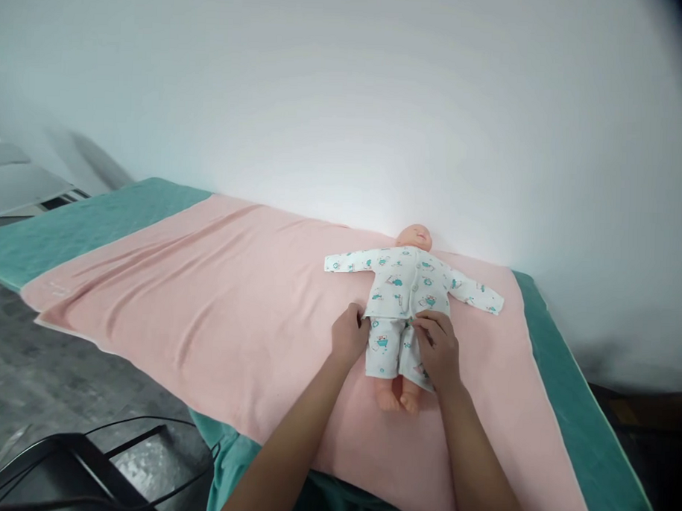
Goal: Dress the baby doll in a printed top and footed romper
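Right of centre, the clothed doll [404, 291]: lies face up on the pink blanket [250, 297], head [413, 236] close to the wall [346, 99], bare feet [392, 400] towards the bottom of the frame.
Doll's long axis: runs nearly straight up and down my view, so it points along the gap between the forearms rather than across them.
Patterned shirt [394, 280]: buttoned front facing me, both sleeves spread wide, its hem lying over the top of the matching trousers [382, 350]; I see no doll hands at the cuffs.
Left hand [350, 334]: just left of the doll's waist, fingers curled in at the hem's left corner; from this feed I cannot tell whether the cloth is pinched or only touched.
Right hand [439, 350]: bent over the right side of the trousers, fingertips at the middle of the hem; the hand itself hides whether they grip.
Hands to doll: I read the waist as the line that matters. Both hands flank it; chest and head lie up-frame of them, and the feet sit lower, between the forearms. My right hand is nearer the doll's midline, overlapping the body, while the left meets only its edge.
Green cover [582, 398]: shows beyond the blanket at the left and right of the frame.
Lower left corner: a black frame [59, 462] with dark cables, well apart from the doll.
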Demonstrator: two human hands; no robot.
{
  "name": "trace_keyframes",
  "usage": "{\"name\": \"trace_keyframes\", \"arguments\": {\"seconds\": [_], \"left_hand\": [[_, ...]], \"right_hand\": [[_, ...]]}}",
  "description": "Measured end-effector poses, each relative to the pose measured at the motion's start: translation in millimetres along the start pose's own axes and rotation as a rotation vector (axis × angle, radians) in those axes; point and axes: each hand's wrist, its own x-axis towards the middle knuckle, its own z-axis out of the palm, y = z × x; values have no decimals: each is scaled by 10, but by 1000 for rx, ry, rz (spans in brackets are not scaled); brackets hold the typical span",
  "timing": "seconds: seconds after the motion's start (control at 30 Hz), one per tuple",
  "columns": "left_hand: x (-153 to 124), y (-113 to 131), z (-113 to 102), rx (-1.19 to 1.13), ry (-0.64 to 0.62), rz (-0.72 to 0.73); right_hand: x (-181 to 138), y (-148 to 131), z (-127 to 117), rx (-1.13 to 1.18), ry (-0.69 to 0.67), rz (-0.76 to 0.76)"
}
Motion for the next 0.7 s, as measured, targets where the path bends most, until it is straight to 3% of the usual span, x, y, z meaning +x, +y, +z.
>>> {"name": "trace_keyframes", "arguments": {"seconds": [0.2, 0.4, 0.6, 0.7], "left_hand": [[-48, -7, -22, 11, 2, -24], [-65, -1, -29, 43, 7, -13], [-73, 32, -49, 31, -2, -22], [-75, 46, -60, 37, -1, -32]], "right_hand": [[-176, 63, -48, -4, 174, 229], [-304, 240, -82, -133, 176, 454], [-335, 148, -162, -226, 218, 243], [-383, 127, -205, -228, 151, 248]]}}
